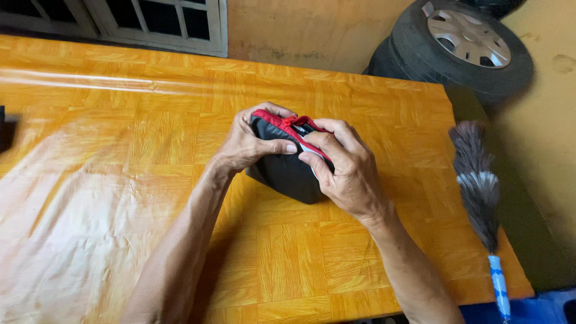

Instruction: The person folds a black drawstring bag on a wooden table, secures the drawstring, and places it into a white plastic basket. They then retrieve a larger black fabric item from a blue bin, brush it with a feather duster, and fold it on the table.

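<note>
A dark grey fabric pouch (288,175) with a red zipper along its top stands on the orange wood-pattern table (120,150). My left hand (249,141) grips the pouch's left upper end, thumb across its front. My right hand (343,171) holds the right upper end, fingers curled over the zipper edge. The zipper pull sits between the two hands. Something white shows at the pouch's mouth under my right fingers.
A grey feather duster (477,180) with a blue-and-white handle lies along the table's right edge. Stacked car tyres (462,45) lean against the yellow wall behind. A barred window (150,21) is at the back left. A dark object (6,129) pokes in at the left edge.
</note>
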